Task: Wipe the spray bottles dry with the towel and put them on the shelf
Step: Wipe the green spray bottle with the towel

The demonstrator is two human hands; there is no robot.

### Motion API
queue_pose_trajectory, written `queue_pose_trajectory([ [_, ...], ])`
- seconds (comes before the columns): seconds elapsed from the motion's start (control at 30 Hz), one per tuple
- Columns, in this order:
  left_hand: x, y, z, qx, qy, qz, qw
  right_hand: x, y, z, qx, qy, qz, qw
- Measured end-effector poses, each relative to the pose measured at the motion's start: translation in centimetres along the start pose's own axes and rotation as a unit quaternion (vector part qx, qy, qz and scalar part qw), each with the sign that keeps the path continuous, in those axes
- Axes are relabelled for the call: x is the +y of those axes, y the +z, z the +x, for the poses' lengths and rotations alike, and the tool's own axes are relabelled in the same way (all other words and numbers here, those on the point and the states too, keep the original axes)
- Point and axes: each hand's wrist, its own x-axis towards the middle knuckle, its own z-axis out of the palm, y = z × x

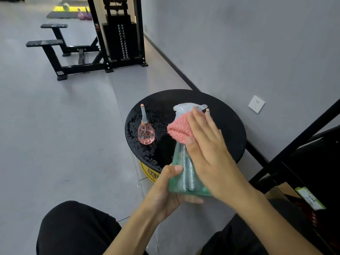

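From the head camera: the left hand (171,188) is wrapped around the base of the green spray bottle (185,173), holding it tilted above the near edge of the round black table (230,129); the right hand (207,153) lies flat along the bottle's side, fingers together, pressing the pink towel (179,128) against its neck just under the white trigger head (185,107); a small pink bottle (145,132) stands upright on the wet tabletop, apart to the left; black shelf framing (294,150) rises at right.
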Motion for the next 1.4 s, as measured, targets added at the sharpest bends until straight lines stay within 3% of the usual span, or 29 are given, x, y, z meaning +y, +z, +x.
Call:
queue_pose_trajectory([
  [0.13, 0.1, -0.2, -0.1, 0.015, 0.011, -0.01, 1.0, 0.0, -0.1, -0.6, -0.03, -0.009, 0.066, 0.997],
  [0.3, 0.8, -0.6, -0.1, 0.054, 0.043, -0.015, 0.998, -1.4, 0.8, -4.1, -0.027, -0.037, 0.012, 0.999],
  [0.47, 0.9, -0.4, 0.0, 0.031, 0.033, 0.006, 0.999, -0.7, 0.1, -2.0, 0.016, -0.024, -0.063, 0.998],
  [0.6, 0.3, -0.2, 0.1, 0.021, 0.03, 0.029, 0.999, 0.2, -0.6, 0.6, -0.005, -0.001, 0.015, 1.0],
  [0.87, 0.5, -0.6, 0.5, 0.107, 0.058, -0.014, 0.992, -1.7, 1.2, -4.1, -0.037, -0.062, -0.049, 0.996],
  [1.17, 0.3, 0.4, 0.2, 0.038, 0.023, -0.022, 0.999, -0.5, -0.2, 0.6, -0.005, 0.01, -0.032, 0.999],
  [1.4, 0.6, 0.0, -0.1, 0.046, 0.042, 0.003, 0.998, -1.8, 0.8, -3.0, -0.032, -0.014, -0.056, 0.998],
])
